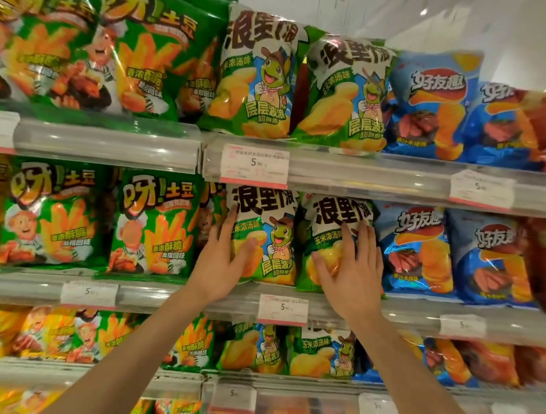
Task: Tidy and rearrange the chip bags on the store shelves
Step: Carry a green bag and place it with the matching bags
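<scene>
Single head-worn wide-angle view, facing straight at store shelves (105, 143) from close range, tilted slightly upward, edges bowed.

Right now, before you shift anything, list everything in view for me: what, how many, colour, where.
green fry-snack bags: several per shelf, green with orange fries, left part of the top three shelves.
turtle-mascot bags: two fronts per shelf, white and green; left middle-shelf bag, right middle-shelf bag.
blue chip bags: about two fronts per shelf, blue, right of the turtle bags.
red bags: count unclear, blurred at the far right edge.
price tags: several, white with red edge, on the clear shelf rails; three read 5.90.
left hand: one, pressing flat on the left middle-shelf bag.
right hand: one, fingers spread on the right middle-shelf bag.
</scene>
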Demonstrator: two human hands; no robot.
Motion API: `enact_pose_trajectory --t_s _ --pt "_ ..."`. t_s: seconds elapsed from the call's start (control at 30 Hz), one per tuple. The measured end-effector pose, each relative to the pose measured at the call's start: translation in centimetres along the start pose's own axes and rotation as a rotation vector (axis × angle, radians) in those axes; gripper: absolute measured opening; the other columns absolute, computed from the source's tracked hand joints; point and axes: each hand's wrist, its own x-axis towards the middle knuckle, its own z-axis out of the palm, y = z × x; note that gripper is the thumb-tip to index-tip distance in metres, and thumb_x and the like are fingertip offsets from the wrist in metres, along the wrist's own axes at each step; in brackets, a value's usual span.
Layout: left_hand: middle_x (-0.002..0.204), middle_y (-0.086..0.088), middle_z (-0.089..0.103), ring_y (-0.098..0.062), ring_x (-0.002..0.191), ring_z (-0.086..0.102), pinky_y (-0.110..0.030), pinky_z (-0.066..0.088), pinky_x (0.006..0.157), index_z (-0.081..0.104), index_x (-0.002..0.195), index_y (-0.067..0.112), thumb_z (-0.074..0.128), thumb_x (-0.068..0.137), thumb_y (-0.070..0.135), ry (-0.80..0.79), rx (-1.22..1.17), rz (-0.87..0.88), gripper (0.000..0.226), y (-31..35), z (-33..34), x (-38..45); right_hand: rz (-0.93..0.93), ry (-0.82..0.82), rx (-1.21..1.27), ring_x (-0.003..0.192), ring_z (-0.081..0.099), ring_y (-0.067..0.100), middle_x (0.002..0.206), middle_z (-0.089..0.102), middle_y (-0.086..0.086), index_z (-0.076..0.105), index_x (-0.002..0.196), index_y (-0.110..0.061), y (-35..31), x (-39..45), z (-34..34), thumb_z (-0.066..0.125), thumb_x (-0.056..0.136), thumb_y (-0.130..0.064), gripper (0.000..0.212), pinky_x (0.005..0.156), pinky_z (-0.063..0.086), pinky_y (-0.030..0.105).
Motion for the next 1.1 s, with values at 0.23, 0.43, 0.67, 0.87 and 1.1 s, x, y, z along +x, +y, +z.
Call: enact_pose_trajectory --t_s 0.23,0.43,0.67,0.87,1.1 --pt "0.165 0.010 0.012 0.003 0.138 0.016 -0.026 0.023 0.108 -0.003 0.152 0.054 0.038 0.096 0.066 -0.059 -0.027 0.035 0.070 -0.1 -0.8 0.4 -0.064 0.034 0.000 0.157 0.006 0.027 0.169 0.015 0.012 0.026 0.158 -0.018 -0.6 -0.1 -0.6 0.035 0.096 -0.069 0.080 0.126 0.007 0.053" --pt "0.164 0.010 0.016 0.000 0.138 0.022 -0.035 0.034 0.108 -0.005 0.150 0.059 0.035 0.097 0.068 -0.029 -0.037 0.079 0.067 -0.5 -0.2 0.2 -0.449 0.009 -0.097 0.157 0.005 0.022 0.170 0.010 0.004 0.018 0.161 -0.018 -5.6 -0.1 0.9 0.029 0.104 -0.061 0.072 0.125 0.013 0.052" --pt "0.162 -0.001 0.024 -0.024 0.140 0.041 -0.034 0.043 0.097 -0.007 0.148 0.061 0.024 0.100 0.065 -0.011 0.032 0.096 0.057 -0.9 0.3 0.0 -0.424 -0.073 -0.200 0.157 0.002 0.019 0.171 0.000 0.002 0.007 0.162 -0.018 -5.9 -0.1 2.5 0.019 0.105 -0.060 0.072 0.127 0.006 0.049" --pt "0.158 -0.006 0.031 -0.027 0.139 0.041 -0.045 0.047 0.099 -0.009 0.149 0.058 0.021 0.100 0.067 0.013 0.081 0.105 0.058 -0.9 0.4 -0.1 -0.421 -0.099 -0.207 0.157 0.001 0.020 0.171 0.003 0.004 0.010 0.162 -0.017 -6.2 -0.1 2.3 0.020 0.106 -0.058 0.070 0.127 0.005 0.049" --pt "0.156 -0.006 0.026 -0.026 0.145 0.029 -0.048 0.039 0.108 -0.006 0.151 0.055 0.022 0.099 0.068 0.041 0.037 0.116 0.060 -0.9 0.2 -0.3 -0.315 -0.076 -0.190 0.157 -0.003 0.024 0.171 0.002 0.006 0.013 0.162 -0.018 -7.5 -1.0 1.6 0.027 0.105 -0.054 0.069 0.127 0.004 0.051"
